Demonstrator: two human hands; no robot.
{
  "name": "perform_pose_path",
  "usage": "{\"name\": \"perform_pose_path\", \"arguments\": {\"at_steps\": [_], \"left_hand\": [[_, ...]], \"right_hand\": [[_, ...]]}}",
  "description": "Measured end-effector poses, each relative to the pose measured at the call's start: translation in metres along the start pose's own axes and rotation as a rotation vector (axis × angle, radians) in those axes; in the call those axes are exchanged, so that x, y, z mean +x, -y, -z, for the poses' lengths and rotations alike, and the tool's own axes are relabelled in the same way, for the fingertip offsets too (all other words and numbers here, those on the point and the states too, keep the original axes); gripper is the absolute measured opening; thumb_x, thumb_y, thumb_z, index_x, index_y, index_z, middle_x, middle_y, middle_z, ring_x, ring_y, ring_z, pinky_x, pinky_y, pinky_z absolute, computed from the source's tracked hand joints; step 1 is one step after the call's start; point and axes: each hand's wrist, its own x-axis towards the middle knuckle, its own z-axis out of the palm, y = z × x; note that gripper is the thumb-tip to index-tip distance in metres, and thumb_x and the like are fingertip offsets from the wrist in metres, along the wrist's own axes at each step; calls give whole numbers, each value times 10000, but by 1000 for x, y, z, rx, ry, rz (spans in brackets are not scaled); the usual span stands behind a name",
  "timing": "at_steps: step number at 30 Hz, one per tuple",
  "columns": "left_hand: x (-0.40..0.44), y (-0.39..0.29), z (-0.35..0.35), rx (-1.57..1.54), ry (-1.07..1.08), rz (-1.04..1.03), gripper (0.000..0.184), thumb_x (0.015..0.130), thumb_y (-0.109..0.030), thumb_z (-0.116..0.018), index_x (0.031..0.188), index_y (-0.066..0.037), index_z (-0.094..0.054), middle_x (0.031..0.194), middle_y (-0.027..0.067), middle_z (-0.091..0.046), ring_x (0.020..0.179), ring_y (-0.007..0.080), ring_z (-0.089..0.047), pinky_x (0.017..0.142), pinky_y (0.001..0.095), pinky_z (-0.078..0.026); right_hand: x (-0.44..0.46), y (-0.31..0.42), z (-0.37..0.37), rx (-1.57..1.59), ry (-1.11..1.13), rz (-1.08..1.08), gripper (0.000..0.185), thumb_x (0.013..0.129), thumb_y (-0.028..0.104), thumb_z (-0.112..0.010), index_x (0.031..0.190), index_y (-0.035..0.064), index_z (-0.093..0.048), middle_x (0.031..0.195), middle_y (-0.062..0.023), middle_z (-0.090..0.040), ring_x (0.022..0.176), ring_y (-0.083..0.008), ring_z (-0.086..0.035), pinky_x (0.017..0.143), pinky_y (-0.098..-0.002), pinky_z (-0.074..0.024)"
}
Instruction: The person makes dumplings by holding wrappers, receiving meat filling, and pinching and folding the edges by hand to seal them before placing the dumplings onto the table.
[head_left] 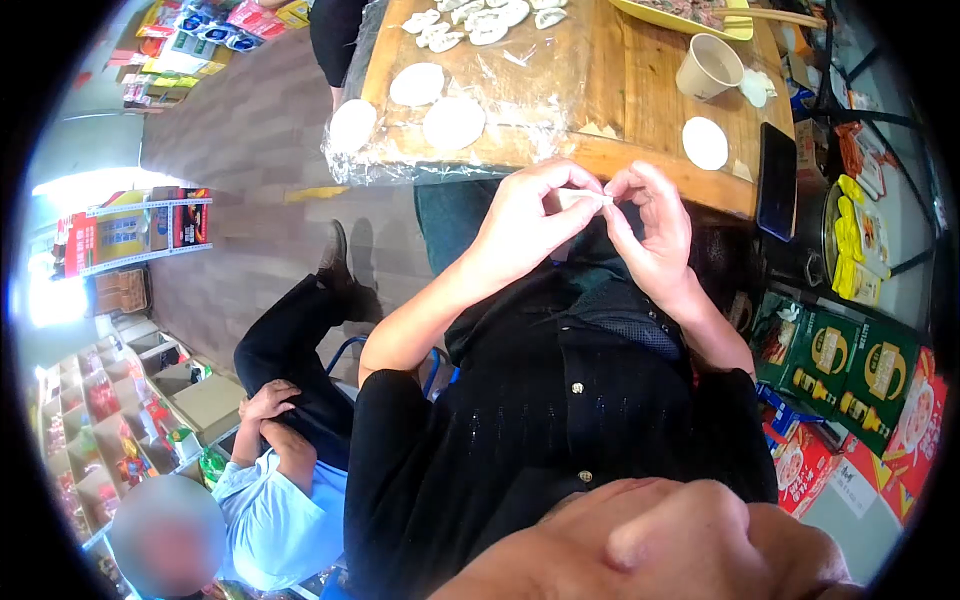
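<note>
My left hand and my right hand meet just off the table's near edge, fingertips pinched on a small white dough piece mostly hidden between them. On the wooden table, round wrappers lie at the left on plastic film, and another wrapper lies at the right. Several folded dumplings are grouped at the far left. A yellow tray with minced filling and chopsticks is at the far right, behind a paper cup.
A dark phone lies at the table's right edge. A seated person in a light blue shirt is at the lower left. Green boxes stand at the right, shelves of goods at the left.
</note>
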Motion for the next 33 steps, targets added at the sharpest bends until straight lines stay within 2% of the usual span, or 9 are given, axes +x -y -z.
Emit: {"name": "perform_pose_path", "arguments": {"at_steps": [3,8,14,17,20,23,25,28,33], "left_hand": [[1,10,-5,-112,-98,-116,171,929,-99,-625,1070,-5,-597,962,9,-629,807,49,-575,705,210,-478],[4,30,-3,-235,-101,-69,153,923,-107,-643,1031,-9,-598,919,10,-629,798,56,-577,695,208,-478],[5,21,-7,24,-151,-96,111,907,-86,-646,985,-10,-622,860,-20,-612,775,39,-558,700,189,-462],[6,10,-6,-63,-160,-87,110,857,-77,-679,932,-1,-652,866,45,-625,764,90,-599,693,225,-477],[6,8,-2,-47,-119,-134,109,853,-70,-677,940,-6,-658,890,52,-635,761,100,-611,695,231,-486],[6,14,3,179,-45,-259,144,893,-56,-648,1029,-14,-625,1020,33,-619,874,71,-581,788,218,-472],[2,8,-3,-71,-124,-111,176,900,-57,-642,1065,-6,-603,989,33,-627,882,86,-598,807,228,-478],[7,20,0,-237,-83,-47,195,900,-60,-647,1074,1,-585,954,25,-627,886,85,-602,799,227,-481],[6,26,-2,-332,-70,-11,149,891,-53,-656,1017,-4,-594,938,22,-626,833,75,-600,748,216,-479]], "right_hand": [[-4,-4,-1,47,22,-13,556,807,-120,-642,1304,-8,-420,948,-75,-581,840,-127,-582,775,-280,-491],[-8,-9,-2,61,29,-37,514,811,-111,-643,1265,-6,-425,920,-68,-571,816,-115,-571,757,-268,-494],[-7,-6,-3,111,83,-62,437,840,-76,-649,1217,0,-441,921,-61,-562,802,-109,-562,727,-259,-493],[-2,-2,-3,131,42,-76,459,842,-76,-651,1236,2,-429,950,-71,-563,836,-114,-564,736,-258,-490],[0,-2,-3,169,-12,-140,486,842,-74,-654,1257,5,-413,969,-78,-564,853,-113,-560,740,-259,-488],[0,-5,-1,152,-5,-104,504,838,-82,-649,1269,0,-400,970,-81,-568,841,-112,-562,737,-261,-489],[-1,-5,2,106,8,-104,499,832,-95,-639,1262,-3,-402,959,-76,-573,830,-111,-565,735,-262,-491],[-2,-6,3,126,-25,-61,493,820,-106,-639,1244,0,-412,940,-68,-576,810,-106,-567,720,-260,-495],[-4,-3,3,20,52,-18,466,805,-96,-661,1203,9,-443,898,-65,-578,761,-109,-573,683,-256,-498]]}}
